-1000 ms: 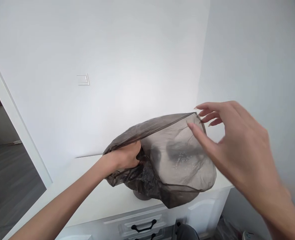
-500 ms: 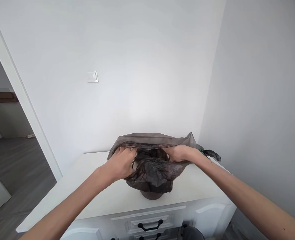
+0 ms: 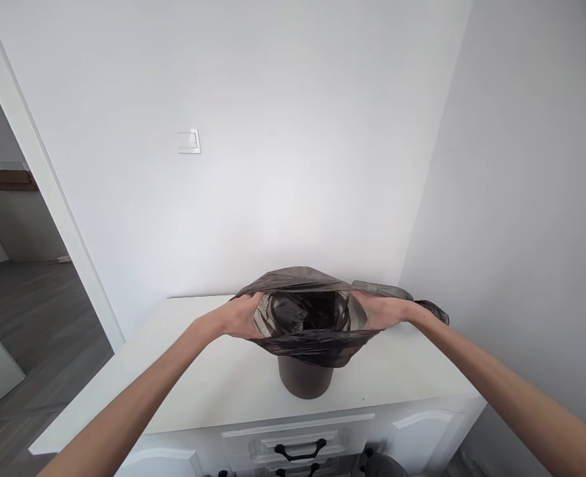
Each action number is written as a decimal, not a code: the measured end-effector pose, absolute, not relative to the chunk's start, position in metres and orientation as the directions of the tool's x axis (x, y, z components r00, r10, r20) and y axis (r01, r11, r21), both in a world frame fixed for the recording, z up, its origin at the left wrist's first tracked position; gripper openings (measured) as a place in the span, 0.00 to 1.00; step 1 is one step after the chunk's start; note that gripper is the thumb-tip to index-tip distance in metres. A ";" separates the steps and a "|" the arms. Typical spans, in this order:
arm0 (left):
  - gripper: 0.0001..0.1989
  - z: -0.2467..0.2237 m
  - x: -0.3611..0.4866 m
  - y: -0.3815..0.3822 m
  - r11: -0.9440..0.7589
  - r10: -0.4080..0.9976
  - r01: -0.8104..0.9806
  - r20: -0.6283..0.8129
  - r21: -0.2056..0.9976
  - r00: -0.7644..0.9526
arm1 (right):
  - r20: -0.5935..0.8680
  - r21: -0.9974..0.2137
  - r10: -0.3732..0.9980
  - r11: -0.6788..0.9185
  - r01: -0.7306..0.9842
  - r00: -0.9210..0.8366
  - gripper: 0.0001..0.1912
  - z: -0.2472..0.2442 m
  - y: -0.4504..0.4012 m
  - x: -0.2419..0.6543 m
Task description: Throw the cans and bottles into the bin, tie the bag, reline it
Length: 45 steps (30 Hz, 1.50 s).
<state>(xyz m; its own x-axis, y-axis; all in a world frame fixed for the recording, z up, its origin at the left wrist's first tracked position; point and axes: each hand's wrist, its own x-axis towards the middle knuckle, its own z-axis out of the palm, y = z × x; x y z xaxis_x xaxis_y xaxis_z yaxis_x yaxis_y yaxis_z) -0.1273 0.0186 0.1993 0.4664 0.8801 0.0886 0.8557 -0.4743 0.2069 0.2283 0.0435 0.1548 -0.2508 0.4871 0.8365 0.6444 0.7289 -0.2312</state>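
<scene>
A dark, see-through garbage bag (image 3: pixel 317 346) is stretched wide around the top of a brown trash bin (image 3: pixel 306 379), which stands upright on a white dresser top (image 3: pixel 213 391). My left hand (image 3: pixel 243 316) holds the bag at the left side of its mouth, its fingers partly covered by the plastic. On the opposite side, my right hand (image 3: pixel 379 310) has hold of the bag and pulls its rim outward. Between the hands the mouth gapes, with crumpled dark plastic inside. The bin's own rim is mostly hidden by the bag.
Behind my right wrist lies a roll of dark bags (image 3: pixel 385 289), with a loose dark end (image 3: pixel 434 310) near the right wall. A light switch (image 3: pixel 189 141) is on the back wall. Black drawer handles (image 3: pixel 300 450) stick out at the front. A doorway opens at left.
The bag's mouth has spread wider and its front has ridden up, so more of the bin shows. My right hand has moved right, and the bag roll has come into sight.
</scene>
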 end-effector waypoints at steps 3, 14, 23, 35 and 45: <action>0.48 0.185 -0.131 0.034 -0.505 0.851 0.792 0.042 0.343 0.524 | 0.257 -0.603 0.708 0.649 0.463 -0.658 0.20 0.150 0.062 0.243; 0.38 0.122 -0.136 0.086 -0.250 0.833 0.640 -0.175 0.726 0.525 | -0.179 -0.978 0.660 -0.036 0.207 -0.729 0.62 0.095 0.120 0.263; 0.39 0.128 -0.132 0.090 0.023 0.788 0.342 -0.227 0.939 0.572 | -0.131 -0.939 0.808 -0.287 -0.189 -0.575 0.26 0.075 0.133 0.262; 0.40 0.037 -0.119 0.088 0.097 0.992 0.290 -0.115 0.952 0.045 | -0.307 -0.946 0.868 -0.324 0.022 -0.392 0.10 0.024 0.128 0.239; 0.22 -0.035 -0.153 -0.006 -0.084 0.970 0.550 0.194 0.831 -0.146 | 0.086 -0.949 0.996 0.083 0.306 -0.003 0.12 0.036 0.071 0.250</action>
